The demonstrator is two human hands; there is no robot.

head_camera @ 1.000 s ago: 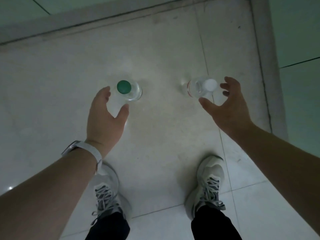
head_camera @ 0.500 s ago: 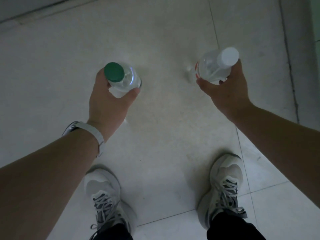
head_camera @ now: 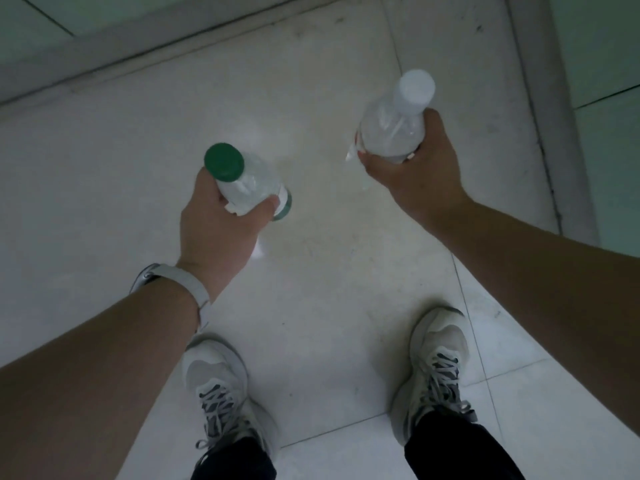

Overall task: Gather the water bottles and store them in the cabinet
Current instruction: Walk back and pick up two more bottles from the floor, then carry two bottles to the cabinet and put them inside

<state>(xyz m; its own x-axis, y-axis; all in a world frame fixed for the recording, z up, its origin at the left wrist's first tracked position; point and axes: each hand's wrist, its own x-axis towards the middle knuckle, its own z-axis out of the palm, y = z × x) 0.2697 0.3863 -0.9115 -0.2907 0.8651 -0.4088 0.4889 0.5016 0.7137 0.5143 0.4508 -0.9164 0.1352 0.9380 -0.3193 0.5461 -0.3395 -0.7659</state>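
left grip: left hand point(head_camera: 221, 230) wrapped round the green-capped bottle point(head_camera: 254, 188), thumb across the near side, fingers curled behind the bottle's shoulder.
right grip: right hand point(head_camera: 419, 174) wrapped round the white-capped bottle point(head_camera: 391, 133), holding at the label band, thumb on the left side of the body.
green-capped bottle: clear plastic, tilted, green cap point(head_camera: 224, 161) pointing up and left toward the camera. A green-and-white label edge shows past the thumb (base hidden behind the hand).
white-capped bottle: clear plastic, tilted, white cap point(head_camera: 416, 87) pointing up and slightly right. A red-edged label shows at the thumb, and the lower body is hidden by the palm.
bottle spacing: well apart, one per hand. The white-capped one is farther from the body, to the right.
left wrist: pale wristband point(head_camera: 195, 289) just behind the hand.
arms: both forearms bare, reaching in from the lower corners.
floor: light tiled floor point(head_camera: 322, 258) below both bottles, grout lines near the right foot.
feet: left shoe point(head_camera: 216, 379) and right shoe point(head_camera: 440, 351), pale, laced, flat on the tiles, with dark trouser legs point(head_camera: 460, 452) above.
edges: grey skirting strip point(head_camera: 104, 60) along the top left, grey upright strip point(head_camera: 547, 116) down the right, greenish panels beyond both.
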